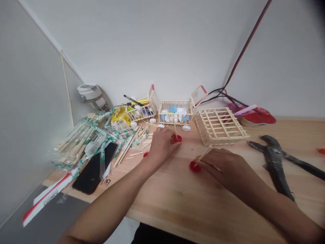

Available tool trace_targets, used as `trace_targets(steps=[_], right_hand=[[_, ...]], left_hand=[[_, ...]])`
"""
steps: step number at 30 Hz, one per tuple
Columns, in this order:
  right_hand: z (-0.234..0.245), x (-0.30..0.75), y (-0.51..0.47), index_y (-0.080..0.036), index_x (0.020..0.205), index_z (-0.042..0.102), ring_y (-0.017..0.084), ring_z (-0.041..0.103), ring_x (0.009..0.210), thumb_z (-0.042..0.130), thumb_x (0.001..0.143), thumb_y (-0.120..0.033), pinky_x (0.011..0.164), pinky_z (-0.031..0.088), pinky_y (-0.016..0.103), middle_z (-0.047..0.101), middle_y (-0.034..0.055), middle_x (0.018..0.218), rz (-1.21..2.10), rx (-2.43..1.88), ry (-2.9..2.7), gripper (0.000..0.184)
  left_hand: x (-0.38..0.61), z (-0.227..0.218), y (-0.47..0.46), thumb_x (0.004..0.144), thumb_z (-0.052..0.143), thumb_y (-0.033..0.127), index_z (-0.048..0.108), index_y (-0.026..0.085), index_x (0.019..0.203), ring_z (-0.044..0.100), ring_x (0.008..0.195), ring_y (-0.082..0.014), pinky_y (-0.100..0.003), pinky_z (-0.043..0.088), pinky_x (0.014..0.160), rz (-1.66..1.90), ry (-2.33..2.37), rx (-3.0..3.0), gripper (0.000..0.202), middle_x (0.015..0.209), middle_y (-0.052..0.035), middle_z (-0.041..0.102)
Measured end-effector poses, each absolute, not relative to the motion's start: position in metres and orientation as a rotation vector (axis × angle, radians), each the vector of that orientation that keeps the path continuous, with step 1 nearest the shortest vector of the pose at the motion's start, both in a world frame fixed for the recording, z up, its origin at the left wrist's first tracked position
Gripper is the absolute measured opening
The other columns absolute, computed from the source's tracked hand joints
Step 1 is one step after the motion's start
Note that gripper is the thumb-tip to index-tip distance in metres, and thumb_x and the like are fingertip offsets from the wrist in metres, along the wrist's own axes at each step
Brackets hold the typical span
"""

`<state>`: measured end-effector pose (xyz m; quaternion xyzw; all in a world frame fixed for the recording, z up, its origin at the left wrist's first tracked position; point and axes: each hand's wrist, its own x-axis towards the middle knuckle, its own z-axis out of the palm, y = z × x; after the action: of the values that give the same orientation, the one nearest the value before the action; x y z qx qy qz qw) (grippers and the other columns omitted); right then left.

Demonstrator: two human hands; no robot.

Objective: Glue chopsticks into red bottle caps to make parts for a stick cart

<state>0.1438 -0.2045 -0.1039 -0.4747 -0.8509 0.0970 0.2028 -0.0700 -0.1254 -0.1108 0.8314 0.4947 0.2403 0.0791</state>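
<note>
My left hand (162, 145) pinches a red bottle cap (177, 138) on the wooden tabletop (162, 203), and a thin wooden stick (175, 128) stands upright from that cap. My right hand (220, 166) grips a second wooden stick (204, 153) slanting down toward another red bottle cap (195, 166), which sits under my fingertips. A third red cap (145, 154) lies partly hidden behind my left wrist. A square cage of glued wooden sticks (218, 127) stands just beyond my right hand.
Two stick baskets (176, 112) hold white and blue bottle caps at the back, with loose white caps (186, 128) before them. Left lie plastic-wrapped sticks (81, 139) and a black phone (93, 167). Large black pliers (274, 162) lie right; a red-and-black cable (243, 57) runs up the wall.
</note>
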Motion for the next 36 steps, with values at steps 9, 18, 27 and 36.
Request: trace_targets(steps=[9, 18, 27, 36], right_hand=[[-0.103, 0.143, -0.205, -0.023, 0.079, 0.069, 0.018, 0.061, 0.074, 0.047, 0.094, -0.029, 0.066, 0.043, 0.031, 0.069, 0.0023, 0.079, 0.239, -1.333, -2.37, 0.027], [-0.102, 0.143, -0.205, -0.022, 0.076, 0.068, 0.018, 0.061, 0.073, 0.048, 0.094, -0.029, 0.066, 0.043, 0.031, 0.069, 0.0023, 0.078, 0.199, -1.36, -2.363, 0.028], [-0.092, 0.142, -0.206, -0.023, 0.079, 0.07, 0.017, 0.063, 0.074, 0.048, 0.094, -0.03, 0.067, 0.045, 0.029, 0.07, 0.0038, 0.076, 0.207, -1.374, -2.332, 0.028], [-0.072, 0.146, -0.207, -0.023, 0.076, 0.07, 0.012, 0.062, 0.068, 0.053, 0.092, -0.031, 0.063, 0.044, 0.024, 0.071, -0.0018, 0.078, 0.315, -1.385, -2.134, 0.024]], left_hand=[[-0.072, -0.116, -0.118, 0.075, 0.072, 0.035, 0.063, 0.017, 0.075, 0.052, 0.086, -0.022, -0.034, 0.039, 0.078, 0.582, 1.564, 2.508, 0.02, 0.086, -0.0045, 0.064], [-0.085, -0.097, -0.122, 0.075, 0.069, 0.035, 0.063, 0.019, 0.098, 0.054, 0.094, -0.024, -0.035, 0.04, 0.082, 0.515, 1.572, 2.523, 0.029, 0.099, -0.0063, 0.064], [-0.097, -0.08, -0.128, 0.071, 0.058, 0.012, 0.058, 0.018, 0.074, 0.052, 0.072, -0.0156, -0.027, 0.032, 0.061, 0.483, 1.417, 2.532, 0.007, 0.075, -0.0003, 0.061], [-0.083, -0.061, -0.149, 0.072, 0.07, 0.022, 0.065, 0.016, 0.099, 0.062, 0.073, -0.0137, -0.025, 0.044, 0.065, 0.313, 1.008, 2.08, 0.028, 0.08, -0.0011, 0.068]])
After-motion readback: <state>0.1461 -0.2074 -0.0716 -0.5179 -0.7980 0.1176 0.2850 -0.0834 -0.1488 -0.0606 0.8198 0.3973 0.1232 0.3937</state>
